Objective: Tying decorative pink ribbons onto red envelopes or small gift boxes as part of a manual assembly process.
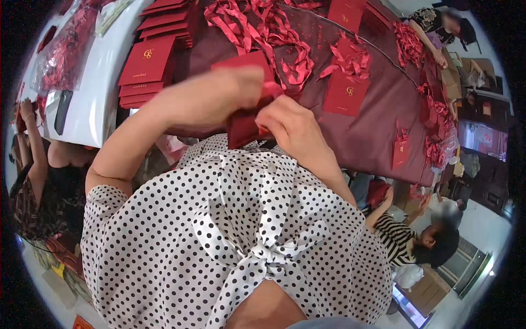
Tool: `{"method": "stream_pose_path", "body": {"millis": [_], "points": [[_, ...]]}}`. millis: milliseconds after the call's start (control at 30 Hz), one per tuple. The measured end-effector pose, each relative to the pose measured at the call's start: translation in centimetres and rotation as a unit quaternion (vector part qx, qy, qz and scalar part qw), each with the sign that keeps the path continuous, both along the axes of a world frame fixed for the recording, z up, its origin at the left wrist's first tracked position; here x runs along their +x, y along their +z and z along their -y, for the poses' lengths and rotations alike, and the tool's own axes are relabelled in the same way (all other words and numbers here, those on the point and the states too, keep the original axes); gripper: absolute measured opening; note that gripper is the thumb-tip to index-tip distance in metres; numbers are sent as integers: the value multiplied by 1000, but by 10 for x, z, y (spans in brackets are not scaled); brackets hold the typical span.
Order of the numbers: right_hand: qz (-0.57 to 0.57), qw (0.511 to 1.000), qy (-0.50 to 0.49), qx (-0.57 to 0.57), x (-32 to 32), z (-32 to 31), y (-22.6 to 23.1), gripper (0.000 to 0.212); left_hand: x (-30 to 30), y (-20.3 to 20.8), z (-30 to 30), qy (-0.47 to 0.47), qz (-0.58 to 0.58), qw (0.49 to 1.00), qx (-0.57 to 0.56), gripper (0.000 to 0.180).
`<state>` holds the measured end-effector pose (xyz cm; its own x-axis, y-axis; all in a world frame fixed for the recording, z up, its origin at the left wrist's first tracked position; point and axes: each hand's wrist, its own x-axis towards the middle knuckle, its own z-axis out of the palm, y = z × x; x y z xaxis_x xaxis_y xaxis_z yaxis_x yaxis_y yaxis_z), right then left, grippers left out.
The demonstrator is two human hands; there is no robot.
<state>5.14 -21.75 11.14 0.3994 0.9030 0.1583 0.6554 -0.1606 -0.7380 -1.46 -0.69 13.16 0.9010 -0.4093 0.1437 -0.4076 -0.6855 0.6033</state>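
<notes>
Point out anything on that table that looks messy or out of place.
The red ribbons lie in a loose tangle across the dark red tablecloth, with more strewn along its right edge, while the red envelopes at left sit in tidy stacks. One envelope lies alone among ribbon scraps. Nothing looks torn or spilled.

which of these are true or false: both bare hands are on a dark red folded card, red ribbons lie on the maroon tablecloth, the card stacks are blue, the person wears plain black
1. Both hands, left hand and right hand, grip a dark red folded card. True.
2. Loose red ribbons lie on the maroon tablecloth. True.
3. The stacked cards are blue. False: they are dark red with a small gold mark.
4. The person wears plain black. False: a white blouse with black polka dots.
</notes>
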Motion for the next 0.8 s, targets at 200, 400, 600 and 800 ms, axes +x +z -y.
{"method": "stream_pose_path", "body": {"millis": [200, 400, 600, 800], "points": [[2, 1000, 4, 21, -4, 3, 1, 8, 5, 6, -16, -28, -42, 985, -166, 9], [2, 1000, -26, 9, -3, -2, -4, 10, 0, -17, 5, -30, 9, 995, -95, 12], [9, 1000, -19, 18, -7, -6, -8, 9, 5, -9, 10, -62, -66, 996, -20, 13], [2, 1000, -6, 16, -6, 1, -4, 10, 13, -8, 14, -123, -72, 988, -60, 10]]}}
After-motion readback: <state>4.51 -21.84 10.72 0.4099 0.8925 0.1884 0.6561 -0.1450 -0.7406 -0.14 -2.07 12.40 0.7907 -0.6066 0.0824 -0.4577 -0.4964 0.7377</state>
